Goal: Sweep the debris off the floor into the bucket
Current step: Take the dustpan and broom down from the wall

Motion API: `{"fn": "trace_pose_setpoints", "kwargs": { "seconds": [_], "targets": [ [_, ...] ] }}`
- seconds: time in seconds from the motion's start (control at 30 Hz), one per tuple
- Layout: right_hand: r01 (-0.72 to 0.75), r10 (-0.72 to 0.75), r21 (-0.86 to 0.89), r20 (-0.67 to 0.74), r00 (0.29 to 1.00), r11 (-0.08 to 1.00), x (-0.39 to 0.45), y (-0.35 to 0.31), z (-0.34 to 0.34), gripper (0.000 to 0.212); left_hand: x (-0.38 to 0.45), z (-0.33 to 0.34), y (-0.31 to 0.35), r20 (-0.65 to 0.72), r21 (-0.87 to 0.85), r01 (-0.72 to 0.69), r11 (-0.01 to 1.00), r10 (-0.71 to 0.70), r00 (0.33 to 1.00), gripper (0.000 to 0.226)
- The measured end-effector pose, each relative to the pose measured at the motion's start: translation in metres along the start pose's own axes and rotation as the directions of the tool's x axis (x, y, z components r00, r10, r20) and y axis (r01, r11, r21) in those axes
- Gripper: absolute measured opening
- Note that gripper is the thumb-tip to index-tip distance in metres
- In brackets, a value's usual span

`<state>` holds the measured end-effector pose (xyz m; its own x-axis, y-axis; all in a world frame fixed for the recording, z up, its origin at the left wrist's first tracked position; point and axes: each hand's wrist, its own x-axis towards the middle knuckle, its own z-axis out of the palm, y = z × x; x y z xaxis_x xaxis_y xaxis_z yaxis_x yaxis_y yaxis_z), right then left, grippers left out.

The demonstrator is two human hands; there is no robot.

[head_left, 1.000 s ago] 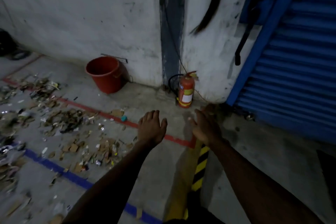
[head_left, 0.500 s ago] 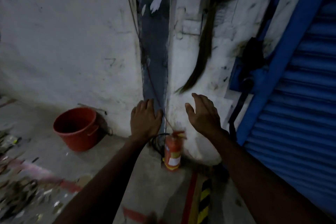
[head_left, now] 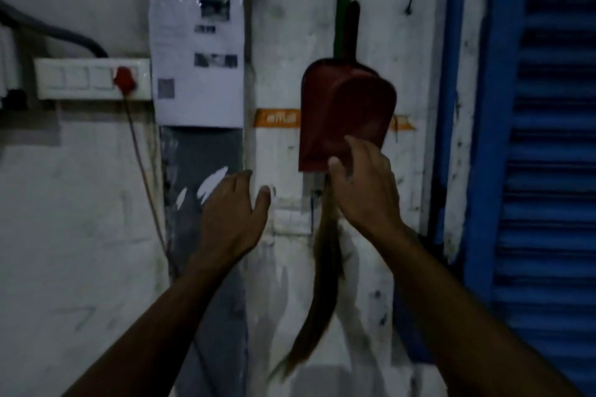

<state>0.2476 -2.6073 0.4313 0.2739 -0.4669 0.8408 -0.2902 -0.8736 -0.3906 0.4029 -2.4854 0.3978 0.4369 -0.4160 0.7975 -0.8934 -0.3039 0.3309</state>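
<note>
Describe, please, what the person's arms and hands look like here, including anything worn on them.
Both forearms are bare up to the frame edge: no sleeves, gloves or watch show. The left hand and right hand carry no visible rings or markings, though dim light and blur hide fine detail.

Dim, scuffed white wall (head_left: 80, 203) beside a blue roller shutter (head_left: 548, 171).

Dark red dustpan (head_left: 346, 113) on the dingy white wall (head_left: 80, 203), green pole (head_left: 342, 0) above the dustpan, brown broom bristles (head_left: 317, 300) below it, orange strip (head_left: 277, 118) left of it, ribbed blue shutter (head_left: 548, 171) to its right, white switchboard (head_left: 92, 78) with a red plug (head_left: 124, 78) far left.
</note>
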Motion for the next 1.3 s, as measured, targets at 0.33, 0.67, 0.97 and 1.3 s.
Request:
{"fn": "trace_pose_setpoints", "kwargs": {
  "seconds": [0.33,0.67,0.97,1.3],
  "targets": [
    [0.159,-0.171,-0.085,-0.160,0.972,0.984,0.166,0.024,-0.013,0.055,0.177,0.015,0.029,-0.168,-0.020,-0.152,0.988,0.147,0.975,0.059],
    [0.138,-0.114,0.307,-0.095,0.989,0.942,0.353,0.027,-0.035,0.065,0.339,0.018,0.104,0.047,-0.722,0.049,0.690,-0.021,0.999,0.055],
    [0.026,-0.058,0.523,0.044,0.997,0.852,0.436,0.008,-0.023,0.039,0.392,0.041,0.137,0.264,-0.661,0.003,0.751,0.229,0.937,0.052],
    [-0.047,0.034,0.708,0.033,0.999,0.704,0.461,0.003,-0.023,0.031,0.392,0.064,0.152,0.189,-0.482,-0.082,0.872,0.195,0.962,0.070]
  ]
}}
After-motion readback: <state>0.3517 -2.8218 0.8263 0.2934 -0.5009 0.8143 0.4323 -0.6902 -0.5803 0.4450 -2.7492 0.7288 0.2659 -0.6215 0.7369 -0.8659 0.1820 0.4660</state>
